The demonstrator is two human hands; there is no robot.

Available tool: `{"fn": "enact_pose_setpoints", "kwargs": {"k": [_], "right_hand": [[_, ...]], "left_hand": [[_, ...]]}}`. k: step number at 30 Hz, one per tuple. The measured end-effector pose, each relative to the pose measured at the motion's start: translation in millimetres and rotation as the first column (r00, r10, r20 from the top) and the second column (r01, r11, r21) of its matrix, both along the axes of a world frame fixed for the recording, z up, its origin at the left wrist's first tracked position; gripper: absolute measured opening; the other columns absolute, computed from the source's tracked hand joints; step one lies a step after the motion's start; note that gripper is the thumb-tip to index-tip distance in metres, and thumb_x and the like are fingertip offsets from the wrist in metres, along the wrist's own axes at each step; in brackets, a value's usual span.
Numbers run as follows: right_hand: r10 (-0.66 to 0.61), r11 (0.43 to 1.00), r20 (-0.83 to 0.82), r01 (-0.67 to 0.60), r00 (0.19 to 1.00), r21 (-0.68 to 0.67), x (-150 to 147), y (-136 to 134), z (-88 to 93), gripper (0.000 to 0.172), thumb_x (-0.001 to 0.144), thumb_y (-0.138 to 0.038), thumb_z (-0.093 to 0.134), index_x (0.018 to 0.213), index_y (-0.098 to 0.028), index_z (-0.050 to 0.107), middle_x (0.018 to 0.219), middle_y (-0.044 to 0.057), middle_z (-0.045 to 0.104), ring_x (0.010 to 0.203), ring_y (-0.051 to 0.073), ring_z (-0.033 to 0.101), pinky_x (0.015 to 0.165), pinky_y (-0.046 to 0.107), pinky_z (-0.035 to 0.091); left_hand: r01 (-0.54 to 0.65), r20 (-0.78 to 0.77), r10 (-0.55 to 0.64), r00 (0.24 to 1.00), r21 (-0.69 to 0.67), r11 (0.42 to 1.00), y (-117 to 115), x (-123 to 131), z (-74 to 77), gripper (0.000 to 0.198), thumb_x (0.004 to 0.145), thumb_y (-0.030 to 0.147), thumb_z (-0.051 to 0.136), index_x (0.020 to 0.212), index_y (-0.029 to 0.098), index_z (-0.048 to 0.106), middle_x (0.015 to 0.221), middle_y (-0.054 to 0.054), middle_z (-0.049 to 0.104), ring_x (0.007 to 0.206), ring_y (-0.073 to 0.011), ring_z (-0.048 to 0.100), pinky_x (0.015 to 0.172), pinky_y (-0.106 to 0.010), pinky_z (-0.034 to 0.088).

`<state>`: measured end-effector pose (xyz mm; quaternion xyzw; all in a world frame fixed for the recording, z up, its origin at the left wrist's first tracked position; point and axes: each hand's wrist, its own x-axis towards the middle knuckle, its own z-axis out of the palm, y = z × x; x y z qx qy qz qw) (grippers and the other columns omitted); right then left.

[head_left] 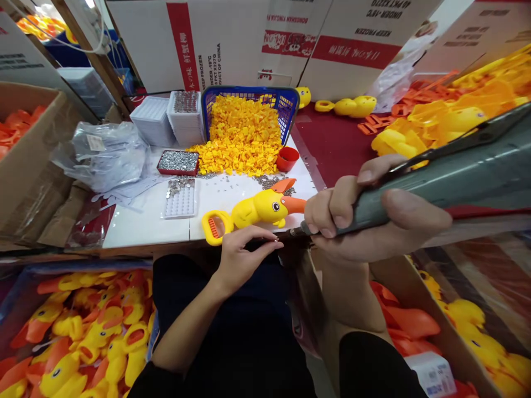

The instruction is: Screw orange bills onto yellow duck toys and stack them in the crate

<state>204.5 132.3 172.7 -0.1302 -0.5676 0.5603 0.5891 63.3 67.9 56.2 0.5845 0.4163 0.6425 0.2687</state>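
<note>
My right hand is wrapped around a grey-green power screwdriver, its bit pointing left. Just left of the bit, my left hand pinches a tiny shiny piece that looks like a screw between thumb and fingertips. Behind my hands, a yellow duck-shaped toy with an orange beak and a ring handle lies on its side at the table's front edge. Small dark screws are scattered behind the toy.
A blue basket spills small yellow parts onto the white tabletop. Nearby are a red cup, a red tray of metal bits and a white cell tray. Bins of duck toys and orange parts flank my lap.
</note>
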Motion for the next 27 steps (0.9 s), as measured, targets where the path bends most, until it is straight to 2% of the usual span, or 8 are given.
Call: {"fn": "enact_pose_setpoints", "kwargs": {"k": [6,10,13,17,19,22,24,27], "right_hand": [[-0.067,0.992,0.015,0.068,0.998,-0.104,4,-10,2.7,0.02,0.082,-0.04,0.072,0.084,-0.027,0.057,0.046,-0.008,0.044,0.03,0.012,0.039,0.033,0.027,0.039],[-0.107,0.985,0.04,0.112,0.993,-0.131,3,-15,5.3,0.02,0.08,-0.041,0.074,0.082,-0.029,0.059,0.045,-0.009,0.044,0.03,0.013,0.038,0.034,0.03,0.041],[-0.102,0.988,0.024,0.104,0.994,-0.11,0,-14,4.3,0.017,0.081,-0.039,0.073,0.081,-0.029,0.059,0.045,-0.009,0.045,0.029,0.012,0.036,0.034,0.029,0.041],[-0.074,0.997,-0.02,0.073,0.997,-0.037,-3,-8,-0.3,0.017,0.08,-0.039,0.071,0.079,-0.028,0.06,0.042,-0.009,0.045,0.025,0.011,0.031,0.028,0.026,0.034],[-0.121,0.992,-0.023,0.121,0.992,-0.032,-5,-5,-2.6,0.019,0.079,-0.041,0.071,0.079,-0.028,0.058,0.041,-0.009,0.043,0.025,0.011,0.029,0.027,0.025,0.029],[-0.208,0.978,-0.063,0.206,0.976,-0.036,-10,0,-4.6,0.017,0.076,-0.039,0.069,0.078,-0.028,0.056,0.039,-0.009,0.039,0.024,0.011,0.026,0.025,0.026,0.024],[-0.277,0.961,-0.117,0.276,0.954,-0.029,-13,6,-4.9,0.015,0.072,-0.034,0.067,0.077,-0.027,0.055,0.038,-0.009,0.038,0.024,0.01,0.025,0.026,0.026,0.022],[-0.42,0.907,-0.138,0.419,0.897,-0.037,-19,20,-4.8,0.015,0.07,-0.032,0.065,0.076,-0.027,0.053,0.04,-0.01,0.037,0.027,0.01,0.027,0.03,0.026,0.024]], "left_hand": [[-0.055,0.045,0.05,0.998,0.118,0.991,-2,6,0.5,0.006,0.086,0.024,0.083,0.088,0.021,0.078,0.084,-0.001,0.082,0.075,-0.016,0.078,0.075,-0.028,0.065],[-0.055,0.064,0.044,0.997,0.182,0.982,-2,6,-0.5,0.011,0.085,0.017,0.084,0.091,0.023,0.077,0.087,-0.001,0.083,0.079,-0.0165,0.079,0.077,-0.03,0.066],[-0.082,-0.018,0.087,0.996,0.209,0.974,-2,6,1.3,0.009,0.088,0.018,0.081,0.093,0.023,0.077,0.086,-0.001,0.083,0.077,-0.0171,0.079,0.074,-0.031,0.067],[-0.077,-0.155,0.113,0.981,0.224,0.972,-3,4,2.3,0.007,0.095,0.021,0.074,0.101,0.024,0.075,0.089,-0.001,0.083,0.081,-0.0169,0.08,0.078,-0.031,0.066],[-0.036,-0.19,0.077,0.979,0.211,0.977,0,0,0.1,0.018,0.096,0.024,0.073,0.114,0.025,0.072,0.099,-0.003,0.083,0.093,-0.0186,0.08,0.088,-0.033,0.066],[0.024,-0.349,0.046,0.936,0.192,0.981,17,-8,-4.5,0.056,0.092,0.043,0.077,0.141,0.023,0.059,0.134,-0.014,0.074,0.131,-0.027,0.068,0.111,-0.045,0.056],[0.003,-0.523,0.07,0.849,0.137,0.991,34,-13,-5.7,0.078,0.087,0.053,0.078,0.151,0.021,0.049,0.155,-0.02,0.057,0.149,-0.0325,0.051,0.121,-0.052,0.045],[-0.057,-0.692,0.045,0.72,0.005,0.998,61,-15,-3.3,0.085,0.088,0.052,0.078,0.157,0.018,0.042,0.163,-0.021,0.046,0.154,-0.0346,0.042,0.124,-0.052,0.038]]}}
